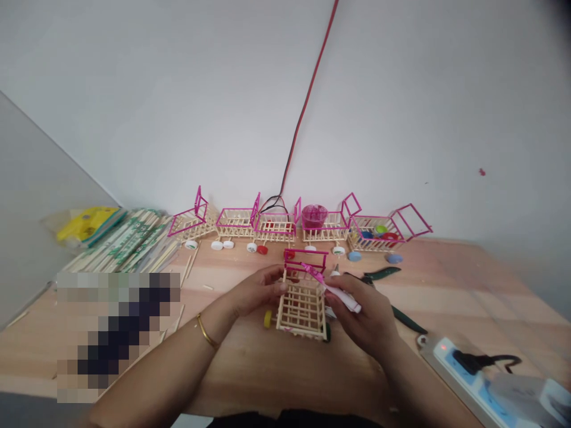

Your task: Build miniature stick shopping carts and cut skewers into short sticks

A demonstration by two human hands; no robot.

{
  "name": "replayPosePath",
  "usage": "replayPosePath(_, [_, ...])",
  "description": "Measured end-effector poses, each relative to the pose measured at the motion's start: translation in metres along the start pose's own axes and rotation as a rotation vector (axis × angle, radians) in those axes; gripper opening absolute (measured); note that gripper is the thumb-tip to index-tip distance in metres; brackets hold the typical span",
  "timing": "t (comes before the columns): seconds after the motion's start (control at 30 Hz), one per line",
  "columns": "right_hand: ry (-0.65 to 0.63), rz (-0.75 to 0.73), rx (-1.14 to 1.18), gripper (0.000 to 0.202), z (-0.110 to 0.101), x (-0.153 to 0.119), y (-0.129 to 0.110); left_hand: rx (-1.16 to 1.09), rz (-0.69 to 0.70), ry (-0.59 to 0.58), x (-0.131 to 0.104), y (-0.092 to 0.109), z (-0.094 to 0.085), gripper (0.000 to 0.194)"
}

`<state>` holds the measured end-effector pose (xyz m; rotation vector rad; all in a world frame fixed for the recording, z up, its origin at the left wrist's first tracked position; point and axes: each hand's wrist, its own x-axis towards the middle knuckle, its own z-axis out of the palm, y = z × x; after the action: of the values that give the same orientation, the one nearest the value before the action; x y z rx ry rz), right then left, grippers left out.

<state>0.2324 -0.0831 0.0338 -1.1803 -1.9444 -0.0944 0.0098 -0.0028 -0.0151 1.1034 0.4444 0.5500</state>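
Note:
A small shopping-cart model of pale wooden sticks stands in front of me, with a pink handle frame at its far end and yellow and green bottle-cap wheels. My left hand grips its left side near the handle, thumb and fingers bent around the sticks. In my right hand is a white-handled paintbrush with a pink-coated tip. That tip is at the cart's upper right corner, close to the pink frame; whether it touches I cannot tell.
Several similar carts line the wall, one holding a cup of pink paint. Bundled sticks and a yellow packet lie left. Green-handled pliers and a power strip are right. A blurred patch hides the left front.

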Motion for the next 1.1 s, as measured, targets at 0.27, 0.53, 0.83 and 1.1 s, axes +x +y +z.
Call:
replayPosePath(0.27, [-0.04, -0.03, 0.054, 0.015, 0.0058, -0.0023, -0.0031, 0.095, -0.003, 0.016, -0.0013, 0.0048, 0.0039, 0.042])
replayPosePath(0.53, [-0.103, -0.046, 0.094, 0.013, 0.0098, -0.0022, -0.0058, 0.131, 0.008, 0.009, -0.0024, 0.0068, 0.0052, 0.043])
replayPosePath(0.83, [-0.038, -0.036, 0.074, 0.013, 0.0069, -0.0018, -0.0063, 0.111, 0.012, 0.015, -0.0022, 0.0042, 0.0035, 0.039])
replayPosePath(1.1, [0.112, 0.049, 0.03, 0.012, 0.0003, -0.0073, -0.0038, 0.066, -0.012, 0.028, -0.0016, 0.0025, 0.0029, 0.041])
